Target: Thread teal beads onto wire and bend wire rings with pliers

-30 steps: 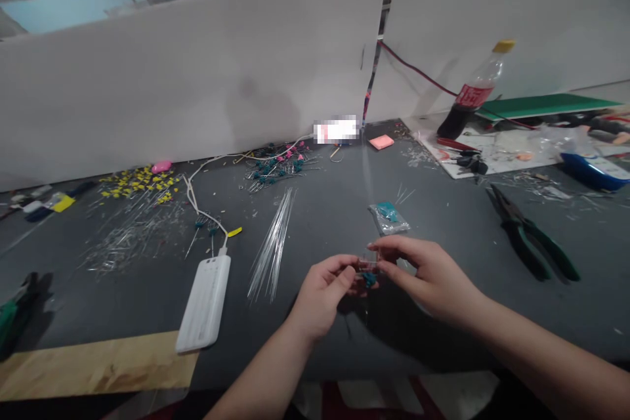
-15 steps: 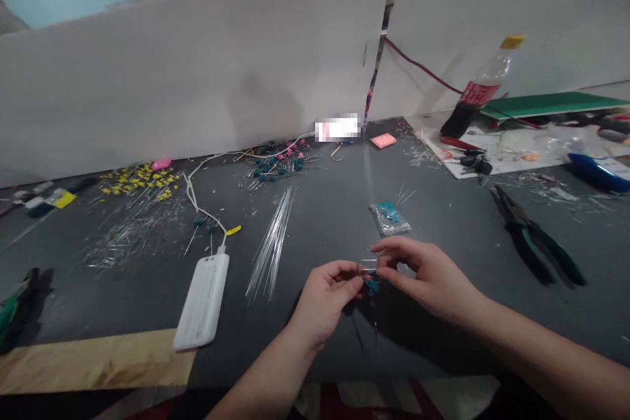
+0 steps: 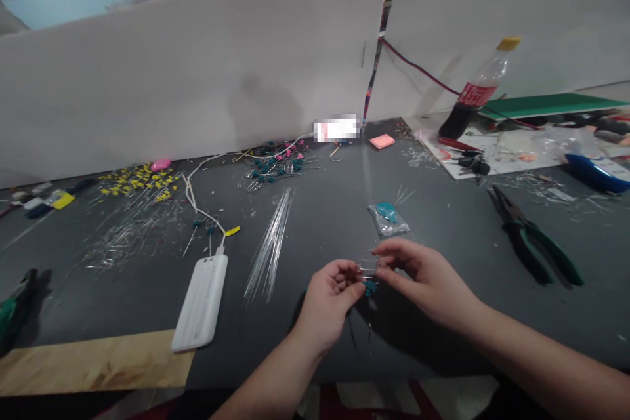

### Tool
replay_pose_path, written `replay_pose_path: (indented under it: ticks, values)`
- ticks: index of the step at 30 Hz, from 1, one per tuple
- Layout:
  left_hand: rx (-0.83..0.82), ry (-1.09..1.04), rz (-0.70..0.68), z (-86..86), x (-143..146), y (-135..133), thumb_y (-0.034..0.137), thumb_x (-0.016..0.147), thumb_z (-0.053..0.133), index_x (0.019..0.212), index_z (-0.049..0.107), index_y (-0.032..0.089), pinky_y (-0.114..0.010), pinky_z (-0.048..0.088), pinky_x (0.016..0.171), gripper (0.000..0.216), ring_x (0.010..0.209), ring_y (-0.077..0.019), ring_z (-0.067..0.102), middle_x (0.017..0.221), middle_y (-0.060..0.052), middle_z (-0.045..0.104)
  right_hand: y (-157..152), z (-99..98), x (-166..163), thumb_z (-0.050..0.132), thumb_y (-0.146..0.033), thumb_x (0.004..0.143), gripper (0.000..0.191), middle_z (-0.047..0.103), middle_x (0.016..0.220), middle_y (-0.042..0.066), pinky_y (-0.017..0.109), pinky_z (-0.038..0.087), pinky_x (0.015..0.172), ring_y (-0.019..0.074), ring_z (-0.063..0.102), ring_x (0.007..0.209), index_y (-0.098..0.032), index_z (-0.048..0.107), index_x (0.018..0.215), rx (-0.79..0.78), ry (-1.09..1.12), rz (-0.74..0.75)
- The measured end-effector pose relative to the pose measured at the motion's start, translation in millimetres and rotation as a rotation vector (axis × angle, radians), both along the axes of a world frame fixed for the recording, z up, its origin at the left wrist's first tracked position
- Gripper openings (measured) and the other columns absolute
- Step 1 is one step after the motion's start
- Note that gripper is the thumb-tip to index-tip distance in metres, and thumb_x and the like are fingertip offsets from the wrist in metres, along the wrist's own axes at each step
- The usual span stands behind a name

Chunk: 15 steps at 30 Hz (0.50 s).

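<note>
Just on the near side of the clear bag (image 3: 388,218), the left hand (image 3: 331,302) and right hand (image 3: 423,275) meet fingertip to fingertip. Both pinch the teal component (image 3: 370,287) by its thin leads, held just above the table (image 3: 443,348). The leads seem to be getting shaped by hand, which calls for a steady pinch and small movements. Left of the bag lies a bundle of straight wires (image 3: 272,243), right of it the pliers (image 3: 534,243) — and beyond it, a heap of teal and pink parts (image 3: 278,164).

Our left hand (image 3: 329,298) curls its fingers tighter now, and the teal component (image 3: 370,287) hangs slightly lower between our hands.
</note>
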<state>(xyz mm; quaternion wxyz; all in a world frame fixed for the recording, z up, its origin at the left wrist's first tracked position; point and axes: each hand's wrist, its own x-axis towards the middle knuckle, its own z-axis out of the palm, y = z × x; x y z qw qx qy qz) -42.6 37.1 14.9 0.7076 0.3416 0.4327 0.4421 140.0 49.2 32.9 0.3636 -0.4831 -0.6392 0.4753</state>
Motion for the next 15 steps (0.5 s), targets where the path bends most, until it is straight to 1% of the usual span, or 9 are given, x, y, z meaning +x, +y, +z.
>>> replay_pose_path:
  ticks: [6, 11, 15]
  values:
    - [0.002, 0.010, 0.026, 0.0, 0.0, 0.4, 0.024, 0.063, 0.082, 0.084, 0.063, 0.015, -0.024, 0.044, 0.076, 0.030, 0.078, -0.0120, 0.060, 0.082, -0.002, 0.065, 0.9, -3.1, 0.2, 0.062, -0.032, 0.084, 0.022, 0.066, 0.083, 0.001, 0.030, 0.052, 0.073, 0.0156, 0.064, 0.079, -0.022, 0.059, 0.103, 0.003, -0.006, -0.013]
    - [-0.016, 0.066, -0.010, 0.3, 0.1, 0.3, 0.029, 0.065, 0.079, 0.084, 0.061, 0.014, -0.024, 0.043, 0.072, 0.029, 0.072, -0.0111, 0.057, 0.078, -0.001, 0.063, 1.2, -5.2, 0.5, 0.062, -0.032, 0.084, 0.021, 0.066, 0.083, 0.002, 0.030, 0.051, 0.072, 0.0161, 0.064, 0.079, -0.022, 0.059, 0.102, 0.015, -0.038, -0.030]
    - [0.012, 0.084, -0.005, 1.2, 0.4, 0.8, 0.029, 0.065, 0.078, 0.080, 0.061, 0.015, -0.025, 0.043, 0.071, 0.027, 0.074, -0.0124, 0.057, 0.078, -0.001, 0.062, -0.2, -7.3, 0.9, 0.062, -0.032, 0.084, 0.020, 0.066, 0.083, 0.001, 0.030, 0.051, 0.073, 0.0157, 0.064, 0.079, -0.023, 0.059, 0.101, 0.021, -0.049, -0.032]
